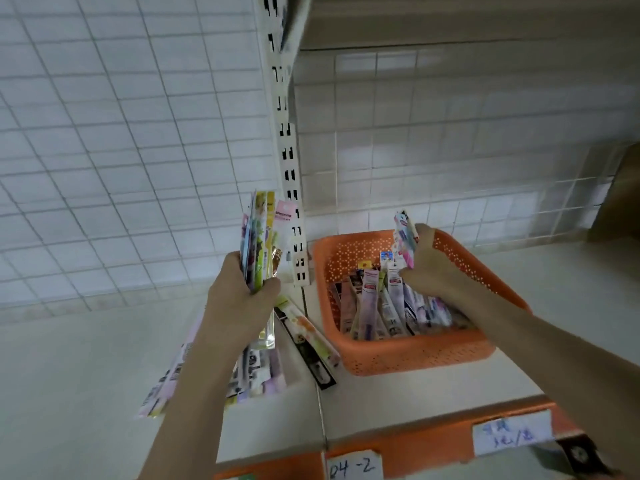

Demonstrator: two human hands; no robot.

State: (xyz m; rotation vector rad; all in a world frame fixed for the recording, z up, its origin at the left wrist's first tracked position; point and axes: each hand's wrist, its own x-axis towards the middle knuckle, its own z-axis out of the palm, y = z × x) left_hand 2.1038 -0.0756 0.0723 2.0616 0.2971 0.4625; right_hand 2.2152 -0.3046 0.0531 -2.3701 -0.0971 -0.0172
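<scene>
My left hand (239, 296) grips an upright bundle of packaged toothbrushes (261, 237) over the white shelf. Over the orange perforated basket (408, 355), my right hand (433, 261) pinches one or two toothbrush packs (404, 237) lifted above it. Inside the basket stand several more toothbrush packs (381, 306), leaning against each other. More packs lie flat on the shelf (304, 337) left of the basket, and another heap (256, 372) is partly hidden under my left forearm.
A slotted white upright (289, 161) divides two shelf bays backed by wire grid panels (121, 133). The shelf's orange front edge carries paper labels (353, 465). A brown box (620, 192) stands at the far right. Another shelf hangs overhead.
</scene>
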